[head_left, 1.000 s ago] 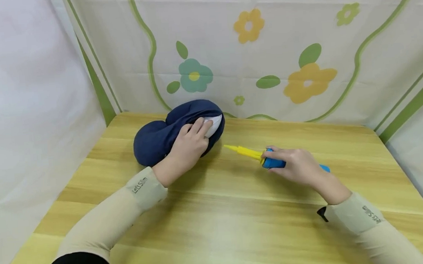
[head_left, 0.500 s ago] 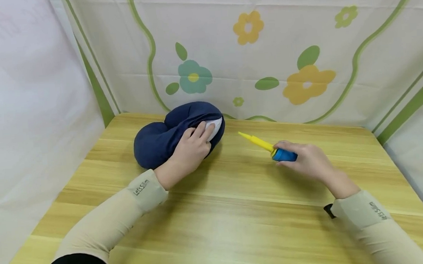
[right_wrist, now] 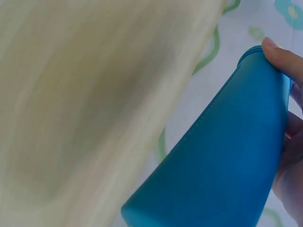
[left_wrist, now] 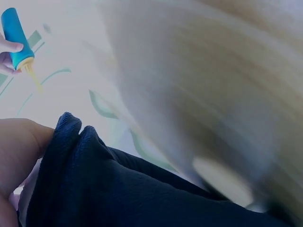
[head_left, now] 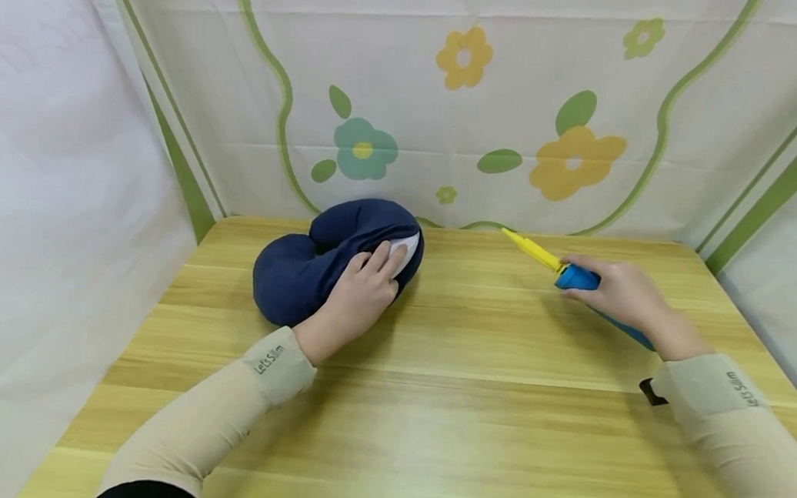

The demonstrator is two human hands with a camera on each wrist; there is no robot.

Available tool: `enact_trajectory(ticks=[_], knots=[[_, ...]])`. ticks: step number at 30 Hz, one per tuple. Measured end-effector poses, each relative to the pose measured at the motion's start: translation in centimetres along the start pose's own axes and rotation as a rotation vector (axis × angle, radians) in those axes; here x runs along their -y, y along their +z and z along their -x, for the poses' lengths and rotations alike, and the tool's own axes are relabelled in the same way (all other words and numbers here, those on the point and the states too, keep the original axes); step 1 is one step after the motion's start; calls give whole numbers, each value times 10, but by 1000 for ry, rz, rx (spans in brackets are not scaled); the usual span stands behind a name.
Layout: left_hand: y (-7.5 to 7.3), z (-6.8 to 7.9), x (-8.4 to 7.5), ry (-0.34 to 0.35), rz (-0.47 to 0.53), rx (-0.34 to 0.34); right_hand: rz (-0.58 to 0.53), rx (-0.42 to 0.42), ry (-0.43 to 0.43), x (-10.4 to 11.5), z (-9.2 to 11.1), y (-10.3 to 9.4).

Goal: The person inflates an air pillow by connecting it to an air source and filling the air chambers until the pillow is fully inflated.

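A navy U-shaped neck pillow [head_left: 283,280] lies on the table towards the back left. White inner material [head_left: 410,250] shows through an opening in its cover. My left hand [head_left: 353,298] grips the pillow at that opening; in the left wrist view the thumb [left_wrist: 21,146] presses against the folded navy fabric [left_wrist: 118,189]. To the right, my right hand [head_left: 627,295] holds a blue hand pump [head_left: 579,277] with a yellow nozzle [head_left: 534,251] angled up towards the back wall. Seen from the right wrist, the blue pump body [right_wrist: 213,146] widens away from the fingers.
The wood-grain table [head_left: 412,448] ends at the back against a white cloth [head_left: 429,85] printed with flowers. More white cloth [head_left: 57,226] hangs along the left side. A dark strap end [head_left: 651,392] sticks out at the right wrist.
My right hand has carried the pump rightwards, away from the pillow, and its nozzle points up more. My left hand keeps its grip on the pillow in nearly the same place.
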State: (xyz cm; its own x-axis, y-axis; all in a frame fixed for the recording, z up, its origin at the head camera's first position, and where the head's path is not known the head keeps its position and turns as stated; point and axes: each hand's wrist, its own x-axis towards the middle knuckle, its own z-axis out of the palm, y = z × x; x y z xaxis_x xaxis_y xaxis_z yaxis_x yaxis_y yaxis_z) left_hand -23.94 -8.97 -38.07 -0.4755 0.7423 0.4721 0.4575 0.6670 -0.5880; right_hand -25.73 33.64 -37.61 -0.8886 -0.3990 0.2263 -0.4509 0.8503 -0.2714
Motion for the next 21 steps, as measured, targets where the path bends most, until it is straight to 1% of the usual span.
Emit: enact_trajectory(ticks=[4, 8, 14, 21], knots=[[2, 4, -5, 14, 5, 22, 18, 63, 105, -15, 4, -7], [4, 6, -12, 21, -6, 26, 28, 121, 176, -31, 11, -9], [6, 5, -18, 21, -12, 9, 35, 168, 238, -52, 19, -7], [4, 5, -21, 20, -19, 45, 50, 186, 290, -66, 23, -9]])
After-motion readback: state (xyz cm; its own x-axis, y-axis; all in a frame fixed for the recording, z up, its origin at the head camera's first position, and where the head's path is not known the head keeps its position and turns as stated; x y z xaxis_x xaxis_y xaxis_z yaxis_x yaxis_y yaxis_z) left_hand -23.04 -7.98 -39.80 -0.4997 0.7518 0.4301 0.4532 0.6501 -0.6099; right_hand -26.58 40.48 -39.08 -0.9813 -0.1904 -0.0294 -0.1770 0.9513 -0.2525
